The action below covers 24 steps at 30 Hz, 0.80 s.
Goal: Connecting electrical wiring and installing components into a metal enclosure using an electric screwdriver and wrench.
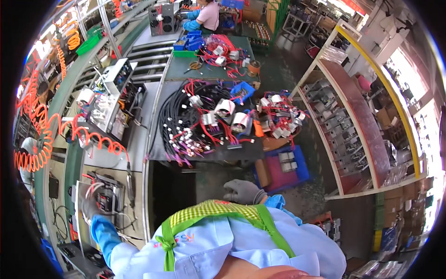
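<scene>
My left hand [89,207], in a grey glove below a blue sleeve cover, is at a partly built unit [108,194] with a white panel and black inner parts. Its fingers are dark and blurred against the unit, so I cannot make out whether they grip it. A dark air screwdriver [130,185] hangs beside that unit from an orange coiled hose [100,145]. In front of my apron, my right hand [245,191], also grey-gloved, is held in the air with loosely bent fingers apart and nothing visible in them.
A second opened unit [109,104] stands farther along the line. The dark table [241,153] bears black cables [172,111], red-wired parts and a blue bin [242,92]. A blue crate [297,173] lies on the floor, near a shelf rack [355,135]. A co-worker [207,16] is at the far end.
</scene>
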### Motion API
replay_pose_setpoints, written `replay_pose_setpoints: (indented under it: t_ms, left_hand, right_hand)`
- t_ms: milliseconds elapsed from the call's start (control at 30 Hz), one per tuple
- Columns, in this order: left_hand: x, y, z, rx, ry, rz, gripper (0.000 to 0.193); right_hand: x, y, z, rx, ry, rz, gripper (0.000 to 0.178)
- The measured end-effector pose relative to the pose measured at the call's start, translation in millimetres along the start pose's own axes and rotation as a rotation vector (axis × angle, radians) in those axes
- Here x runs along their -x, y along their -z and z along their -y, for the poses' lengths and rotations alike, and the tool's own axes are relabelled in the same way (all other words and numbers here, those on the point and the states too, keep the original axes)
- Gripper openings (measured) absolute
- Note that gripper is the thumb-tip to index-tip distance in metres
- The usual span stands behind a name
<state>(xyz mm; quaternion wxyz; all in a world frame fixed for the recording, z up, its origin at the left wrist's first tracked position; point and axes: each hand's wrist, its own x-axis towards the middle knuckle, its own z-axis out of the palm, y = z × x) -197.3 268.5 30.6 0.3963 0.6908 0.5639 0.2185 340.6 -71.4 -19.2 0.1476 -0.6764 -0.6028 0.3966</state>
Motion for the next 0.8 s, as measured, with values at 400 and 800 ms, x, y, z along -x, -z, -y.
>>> replay_pose_setpoints:
  t_ms: [400, 800]
  left_hand:
    - [-83.4, -324.4, -164.8, -0.247, -0.687, 0.285, 0.029]
    - [-83.3, -382.8, -230.6, -0.320, -0.986, 0.790, 0.032]
  right_hand:
    - [94.1, 83.9, -57.3, 0.024, -0.357, -0.690, 0.039]
    - [72.9, 43.4, -87.0, -0.293, -0.558, -0.630, 0.049]
